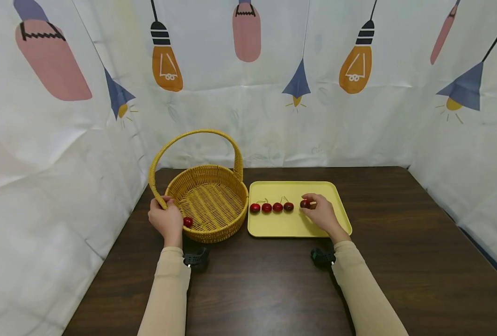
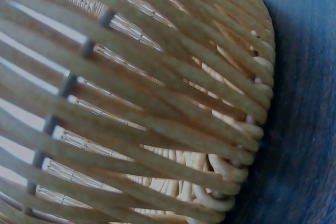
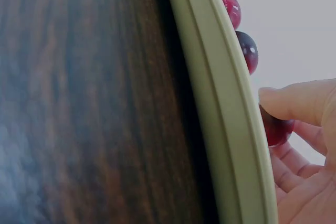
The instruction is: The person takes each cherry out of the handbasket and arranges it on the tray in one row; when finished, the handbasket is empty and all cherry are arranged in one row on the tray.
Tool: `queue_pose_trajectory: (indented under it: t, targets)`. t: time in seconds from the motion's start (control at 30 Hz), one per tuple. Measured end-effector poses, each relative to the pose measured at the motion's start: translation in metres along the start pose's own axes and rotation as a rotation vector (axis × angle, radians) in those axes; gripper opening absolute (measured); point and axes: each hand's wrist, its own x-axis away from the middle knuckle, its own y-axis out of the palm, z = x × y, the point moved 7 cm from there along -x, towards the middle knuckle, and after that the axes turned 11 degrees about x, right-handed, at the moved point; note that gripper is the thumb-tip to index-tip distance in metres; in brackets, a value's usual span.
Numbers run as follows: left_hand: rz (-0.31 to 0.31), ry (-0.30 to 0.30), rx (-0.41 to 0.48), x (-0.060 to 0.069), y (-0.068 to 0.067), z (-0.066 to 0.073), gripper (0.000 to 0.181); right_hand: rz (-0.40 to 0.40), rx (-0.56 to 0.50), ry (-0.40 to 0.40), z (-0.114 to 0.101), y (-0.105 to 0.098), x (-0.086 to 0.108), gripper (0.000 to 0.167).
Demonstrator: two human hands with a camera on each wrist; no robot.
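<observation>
A yellow wicker basket [image 1: 212, 235] stands on the left of the table, its round handle arching up. My left hand [image 1: 166, 221] grips the handle [image 1: 158, 196] near its left base. One dark red cherry [image 1: 188, 222] lies inside by the basket's left wall. Beside the basket, a pale yellow tray [image 1: 273, 228] carries a row of several cherries [image 1: 277, 207] with stems. Over the tray's right part, my right hand [image 1: 321, 214] pinches another cherry [image 3: 277, 129] between thumb and fingers. In the left wrist view, only the basket's woven side [image 2: 157, 103] and the table show; the hand is hidden.
The dark wooden table [image 1: 265, 289] extends in front of the basket and tray and off to the right. A white curtain [image 1: 248, 130] printed with lamps and bulbs hangs behind the table and along both sides.
</observation>
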Motion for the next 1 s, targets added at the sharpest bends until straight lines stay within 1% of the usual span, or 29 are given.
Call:
queue_pose_trajectory:
  t: [0.2,0.3,0.67,1.0]
  targets:
    - [-0.009,0.003,0.002,0.000,0.002,0.001,0.005,-0.009,-0.017,-0.004,-0.002,0.005,0.001,0.041]
    - [-0.005,0.003,0.003,0.000,0.001,0.001,0.005,-0.003,-0.010,-0.001,-0.001,0.006,0.001,0.040]
    - [-0.003,-0.013,0.002,0.000,0.003,0.001,0.005,0.003,0.002,0.005,0.000,0.010,0.000,0.044]
    - [0.002,-0.012,0.004,-0.002,0.000,-0.002,0.004,0.004,0.001,0.016,0.000,0.013,-0.001,0.043]
